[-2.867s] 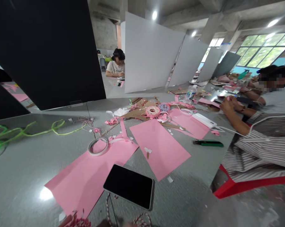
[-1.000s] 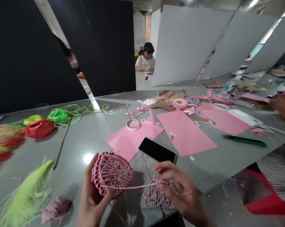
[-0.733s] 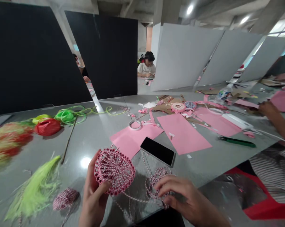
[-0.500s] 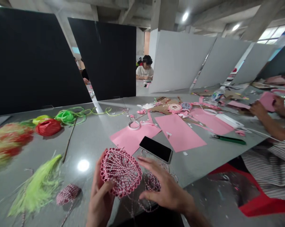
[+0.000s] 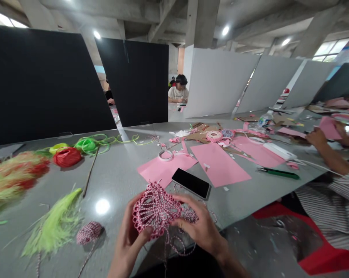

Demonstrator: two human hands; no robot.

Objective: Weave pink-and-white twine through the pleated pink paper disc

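Note:
A round woven piece of pink-and-white cord [image 5: 157, 210], with pink loops along its rim, is held up above the table's near edge. My left hand [image 5: 132, 231] grips its left side, the thumb on the front face. On the right side, my right hand [image 5: 196, 220] pinches the rim between thumb and fingers. Loose strands of the same cord hang below the piece and lie behind my right hand. Left of my hands rests a small ball of pink-and-white cord [image 5: 89, 233]. Just beyond them is a black-screened phone [image 5: 191, 183].
Pink paper sheets [image 5: 220, 164], a tape roll [image 5: 165, 155] and a green-handled cutter [image 5: 280, 173] lie ahead. At left are a thin stick [image 5: 91, 172], yellow-green fringe [image 5: 57, 224] and a red twine bundle [image 5: 67, 156]. A co-worker's arm [image 5: 327, 148] reaches in at right. Black panels [image 5: 136, 81] stand behind.
My right hand has closed on the right rim of the woven piece, where it was apart from it before. The piece has turned and bends inward. The view has tilted slightly.

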